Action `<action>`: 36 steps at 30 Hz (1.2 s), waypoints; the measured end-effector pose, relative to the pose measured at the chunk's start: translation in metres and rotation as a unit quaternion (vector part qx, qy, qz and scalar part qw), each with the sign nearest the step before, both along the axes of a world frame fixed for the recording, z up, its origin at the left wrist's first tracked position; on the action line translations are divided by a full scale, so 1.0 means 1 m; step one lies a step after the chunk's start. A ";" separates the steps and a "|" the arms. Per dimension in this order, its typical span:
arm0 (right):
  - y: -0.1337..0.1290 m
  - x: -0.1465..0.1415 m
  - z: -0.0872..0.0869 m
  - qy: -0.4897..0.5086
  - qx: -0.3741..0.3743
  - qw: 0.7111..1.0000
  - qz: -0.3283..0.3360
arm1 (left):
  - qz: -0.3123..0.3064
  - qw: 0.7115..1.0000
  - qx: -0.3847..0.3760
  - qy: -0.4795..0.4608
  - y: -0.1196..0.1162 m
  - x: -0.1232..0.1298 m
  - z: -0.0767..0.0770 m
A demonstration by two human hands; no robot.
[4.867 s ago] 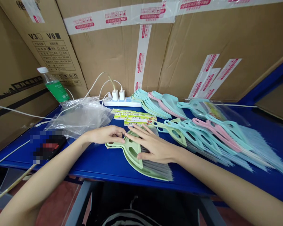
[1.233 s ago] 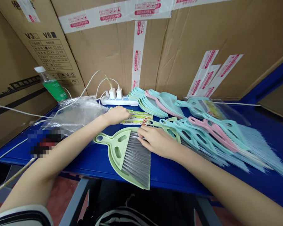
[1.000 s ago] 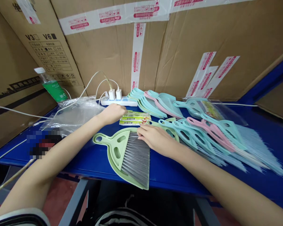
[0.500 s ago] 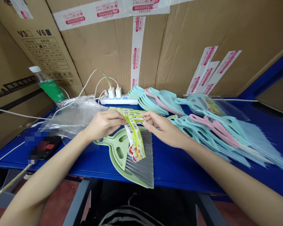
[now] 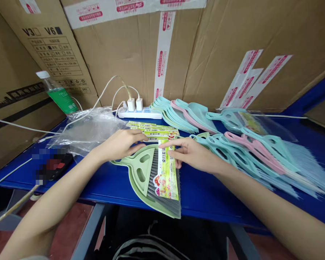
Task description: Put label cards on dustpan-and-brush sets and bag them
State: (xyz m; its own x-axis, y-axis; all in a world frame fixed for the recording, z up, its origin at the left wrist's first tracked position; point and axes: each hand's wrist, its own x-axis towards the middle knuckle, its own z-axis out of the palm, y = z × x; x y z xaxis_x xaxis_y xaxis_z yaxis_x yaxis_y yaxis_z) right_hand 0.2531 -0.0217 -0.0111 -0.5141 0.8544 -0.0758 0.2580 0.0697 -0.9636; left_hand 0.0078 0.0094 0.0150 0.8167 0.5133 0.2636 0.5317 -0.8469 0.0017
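A green dustpan (image 5: 134, 184) lies near the table's front edge, with a matching green brush nested in it, its grey bristles (image 5: 154, 173) pointing right. Over the bristles lies a yellow-green printed label card (image 5: 168, 177). The fingers of my right hand (image 5: 192, 153) grip that card at its upper end. My left hand (image 5: 121, 144) hovers above the dustpan's handle end, fingers loosely bent and apart, holding nothing that shows. Just behind the hands lies a fanned row of similar label cards (image 5: 151, 129).
Turquoise and pink brushes (image 5: 260, 151) lie piled on the right. Stacked dustpans (image 5: 189, 113) stand at the back beside a power strip (image 5: 141, 113). Clear plastic bags (image 5: 92, 130), a phone (image 5: 59, 167) and a bottle (image 5: 61, 97) are on the left. Cardboard (image 5: 119, 54) closes the back.
The label card has turned from folded and slanting between both hands to lying flatter over the bristles. My left hand has let go of it; my right hand now has its upper end.
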 end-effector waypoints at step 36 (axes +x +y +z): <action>-0.003 0.000 0.002 -0.207 0.122 0.970 0.020 | 0.027 0.989 -0.126 0.075 0.002 0.003 -0.011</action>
